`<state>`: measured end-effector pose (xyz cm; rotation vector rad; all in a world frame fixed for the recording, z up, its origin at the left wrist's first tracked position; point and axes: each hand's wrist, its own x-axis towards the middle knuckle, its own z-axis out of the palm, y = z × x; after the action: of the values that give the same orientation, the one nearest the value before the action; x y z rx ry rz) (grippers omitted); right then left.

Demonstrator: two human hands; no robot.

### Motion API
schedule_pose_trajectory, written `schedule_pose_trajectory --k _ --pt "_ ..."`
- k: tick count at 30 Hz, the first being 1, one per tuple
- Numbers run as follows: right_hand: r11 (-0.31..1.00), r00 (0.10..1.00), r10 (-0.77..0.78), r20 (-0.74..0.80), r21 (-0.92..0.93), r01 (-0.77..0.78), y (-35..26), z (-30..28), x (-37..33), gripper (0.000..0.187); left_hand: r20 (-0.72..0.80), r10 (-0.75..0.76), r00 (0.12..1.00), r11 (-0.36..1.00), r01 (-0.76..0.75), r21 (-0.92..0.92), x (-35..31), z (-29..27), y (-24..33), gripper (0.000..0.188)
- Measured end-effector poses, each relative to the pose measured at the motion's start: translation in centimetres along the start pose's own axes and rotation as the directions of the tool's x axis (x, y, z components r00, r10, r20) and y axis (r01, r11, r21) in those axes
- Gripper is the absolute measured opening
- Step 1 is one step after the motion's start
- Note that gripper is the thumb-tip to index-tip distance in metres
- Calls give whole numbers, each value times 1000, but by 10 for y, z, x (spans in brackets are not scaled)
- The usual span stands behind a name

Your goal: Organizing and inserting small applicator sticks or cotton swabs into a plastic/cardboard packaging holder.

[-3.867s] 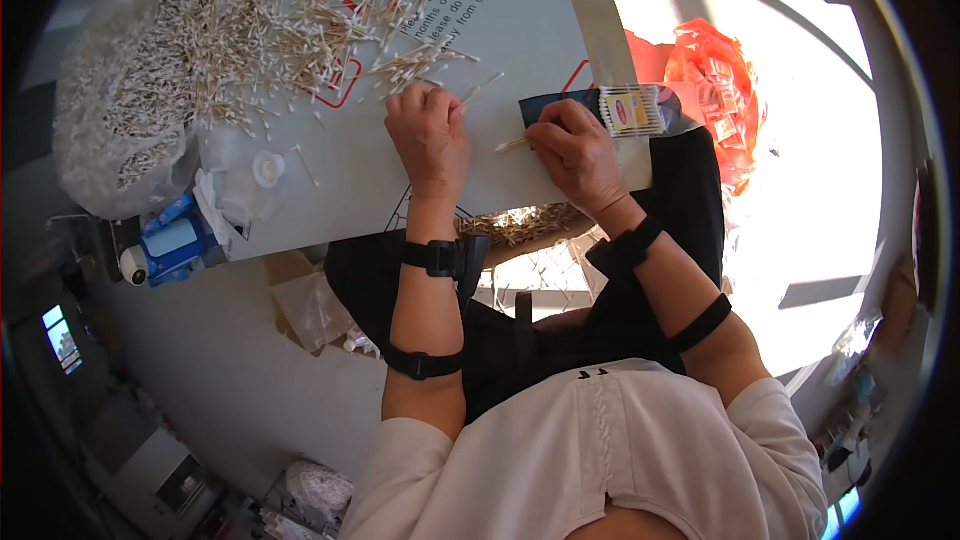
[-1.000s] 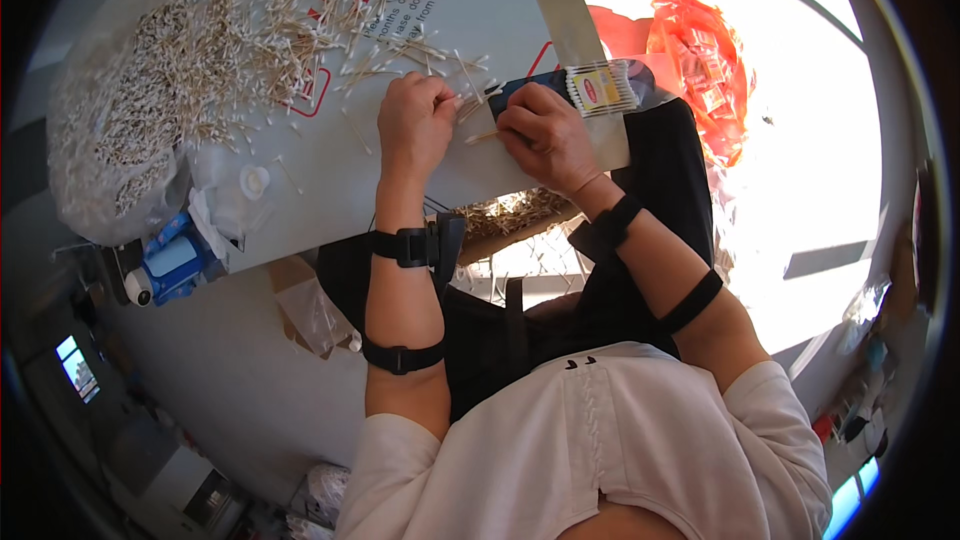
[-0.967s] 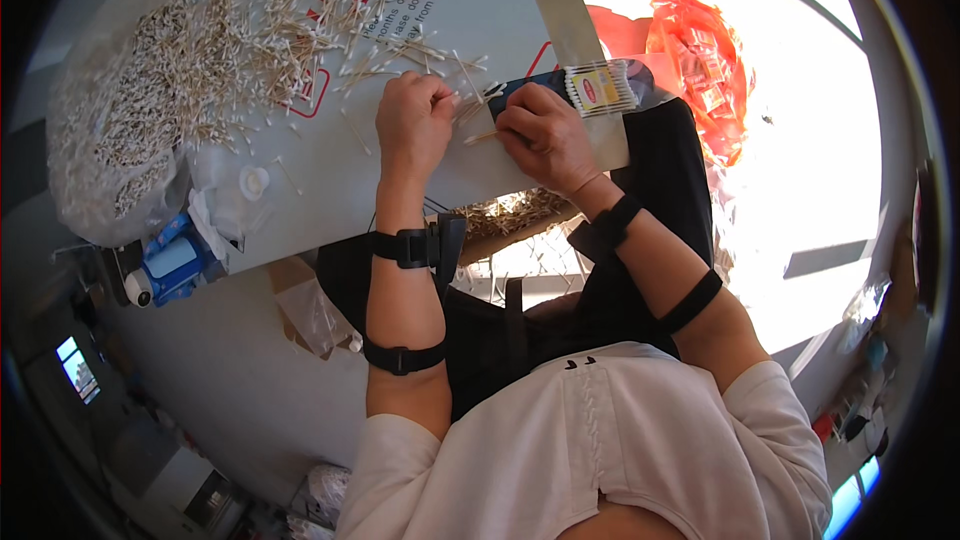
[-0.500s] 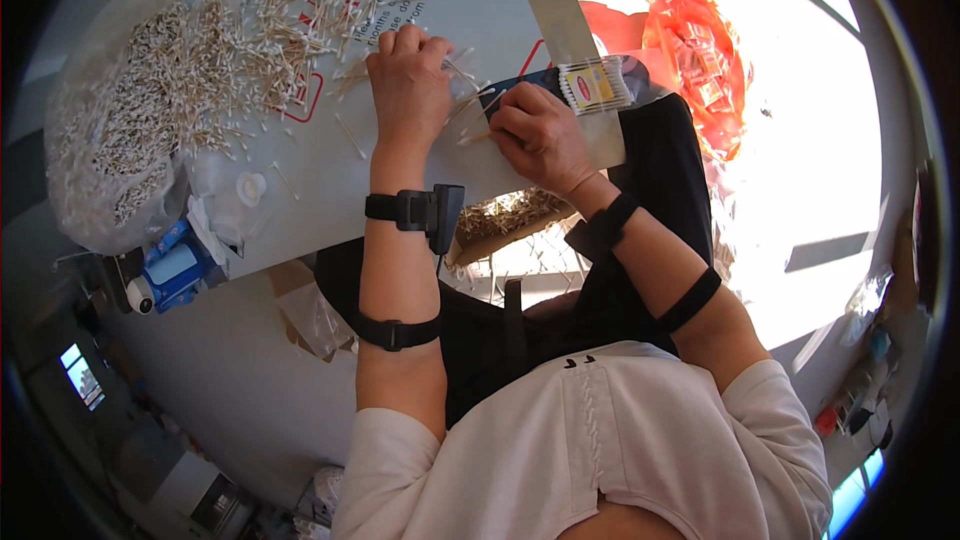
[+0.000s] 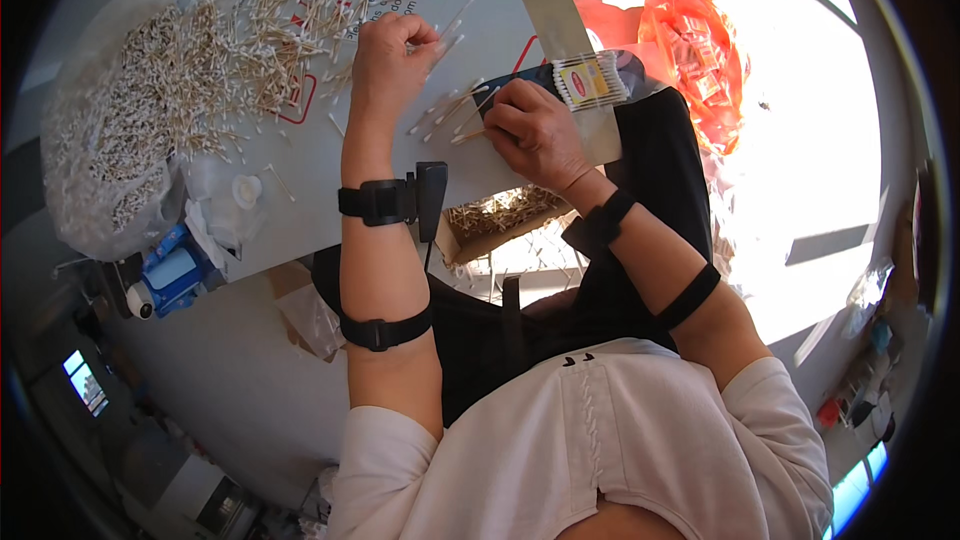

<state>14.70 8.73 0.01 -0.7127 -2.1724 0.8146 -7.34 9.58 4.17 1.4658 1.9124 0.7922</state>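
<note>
My left hand (image 5: 388, 62) is pinched on a few cotton swabs (image 5: 457, 32), which stick out to the right of its fingertips. On the dark flat piece (image 5: 486, 92) at the table's right side rests my right hand (image 5: 537, 132), its fingers curled in. White-tipped swabs (image 5: 436, 118) fan out leftward from that hand, and some stems run in under its fingers. Just beyond its knuckles lies a flat clear pack of swabs (image 5: 590, 82) with a yellow label. The right fingertips are partly hidden.
A large heap of loose swabs (image 5: 215, 60) spills from a clear plastic bag (image 5: 75, 175) across the left of the table. Below the edge stands a carton of swabs (image 5: 500, 218). A red bag (image 5: 700, 50) holds small packs at right. A blue packet (image 5: 175, 275) sits at the left corner.
My left hand has lifted and shifted left, and swabs now show in its fingers. The right hand has barely moved. More swabs are visible between the hands.
</note>
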Motion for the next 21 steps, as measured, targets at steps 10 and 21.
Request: schedule_pose_trajectory --k 10,21 --pt "1000 1000 -24 -5 16 24 -2 2 1 11 -271 160 949 898 -25 440 -72 39 -1 17" --pt "949 972 194 -133 278 -151 -7 -5 2 31 -611 -178 771 872 -164 -460 -111 76 -6 45"
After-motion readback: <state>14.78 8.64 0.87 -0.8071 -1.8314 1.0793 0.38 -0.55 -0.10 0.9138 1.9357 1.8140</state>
